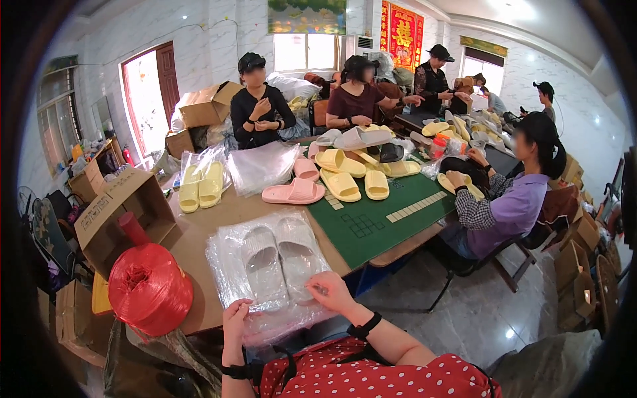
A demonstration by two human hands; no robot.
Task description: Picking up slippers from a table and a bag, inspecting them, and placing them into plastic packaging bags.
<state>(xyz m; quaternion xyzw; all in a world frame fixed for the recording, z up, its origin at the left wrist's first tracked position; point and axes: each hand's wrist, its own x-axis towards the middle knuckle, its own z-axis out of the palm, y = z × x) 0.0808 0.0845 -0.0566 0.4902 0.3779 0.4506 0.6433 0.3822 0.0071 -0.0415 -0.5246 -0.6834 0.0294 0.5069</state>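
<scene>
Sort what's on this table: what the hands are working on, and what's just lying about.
In hand: pair of white foam slippers in clear plastic bag, left hand, right hand.

Lying about: red twine spool, bagged yellow slippers, pink slipper, open cardboard box.

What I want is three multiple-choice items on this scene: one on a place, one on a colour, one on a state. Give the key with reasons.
1. Where does the red twine spool stand from the slippers nearest the left hand and right hand?
A. To the person's left
B. To the person's right
C. Beyond them, across the table
2. Those slippers are
A. pink
B. white
C. yellow
3. They lie
A. bare on the table
B. inside a clear plastic bag
C. in a cardboard box
Key: 1 A, the spool sits left of the bag; 2 B, both look white through the film; 3 B, both hands pinch the bag around them.
</scene>
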